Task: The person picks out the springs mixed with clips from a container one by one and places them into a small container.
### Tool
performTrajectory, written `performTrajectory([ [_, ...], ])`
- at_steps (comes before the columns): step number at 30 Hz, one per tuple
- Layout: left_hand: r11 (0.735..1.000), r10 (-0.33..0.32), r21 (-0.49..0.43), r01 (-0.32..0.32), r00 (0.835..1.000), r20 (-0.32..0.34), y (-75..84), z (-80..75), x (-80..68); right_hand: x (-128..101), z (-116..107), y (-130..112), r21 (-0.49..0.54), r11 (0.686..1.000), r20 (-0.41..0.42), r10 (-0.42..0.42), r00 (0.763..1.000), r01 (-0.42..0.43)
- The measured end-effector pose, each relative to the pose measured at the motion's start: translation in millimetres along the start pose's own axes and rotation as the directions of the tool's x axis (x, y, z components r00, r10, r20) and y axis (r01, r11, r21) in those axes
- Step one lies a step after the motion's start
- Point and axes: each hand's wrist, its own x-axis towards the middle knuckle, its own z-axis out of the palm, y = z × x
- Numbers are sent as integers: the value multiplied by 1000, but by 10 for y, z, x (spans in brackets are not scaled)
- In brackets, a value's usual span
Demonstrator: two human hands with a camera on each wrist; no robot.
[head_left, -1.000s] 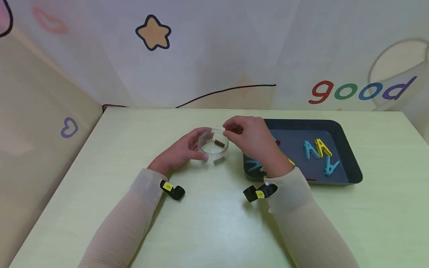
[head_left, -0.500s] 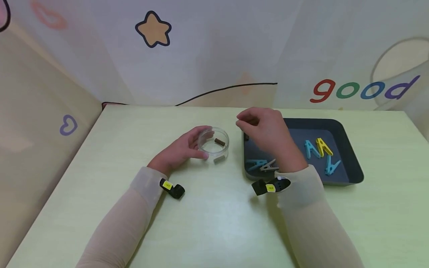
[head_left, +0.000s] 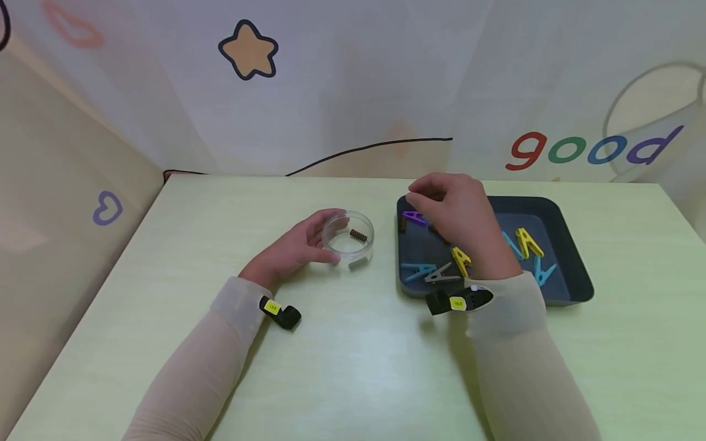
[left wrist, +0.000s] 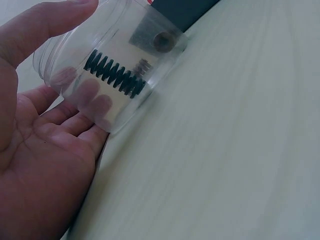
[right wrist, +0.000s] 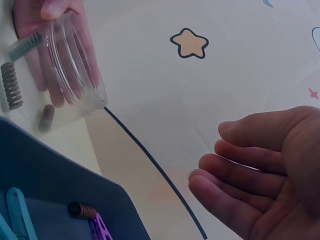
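Note:
A clear plastic jar (head_left: 371,245) stands on the table, and my left hand (head_left: 292,250) grips its side with thumb and fingers around it. Coiled springs lie inside the jar; a dark spring (left wrist: 115,74) shows through its wall in the left wrist view, near a brown spring (left wrist: 164,42) seen end-on. To the right, my right hand (head_left: 460,214) hovers above the dark tray (head_left: 579,269). Its fingers are loosely bent, thumb apart from them, with nothing between them in the right wrist view. A brown spring (right wrist: 81,210) lies in the tray beside a purple clothespin (right wrist: 101,230).
Several clothespins lie in the tray, among them a yellow clothespin (head_left: 528,243), a blue clothespin (head_left: 419,271) and a grey clothespin (head_left: 443,274). Another dark spring (head_left: 402,225) sits by the tray's left wall. A printed backdrop (head_left: 342,86) rises behind the table.
My right hand has moved right, from beside the jar's rim to above the tray, uncovering the purple clothespin and springs. My left hand and the jar have stayed in place.

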Motion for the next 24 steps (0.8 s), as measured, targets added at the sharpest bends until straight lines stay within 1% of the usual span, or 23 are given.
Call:
performTrajectory([
  [4, 1000, 5, 4, -5, 1000, 1, 4, 2, 10, 0, -68, 40, 6, 1000, 2, 20, 1000, -20],
  [12, 1000, 7, 28, -7, 1000, 3, 2, -2, 8, 8, -129, 91, -5, 995, 21, 99, 995, -99],
  [19, 999, 28, 34, -28, 1000, 9, 5, -14, -12, 28, -124, 117, -20, 993, 36, 118, 992, -117],
  [24, 999, 15, 34, -16, 1000, 9, 19, 3, -12, 31, -147, 177, -40, 991, 48, 129, 990, -127],
])
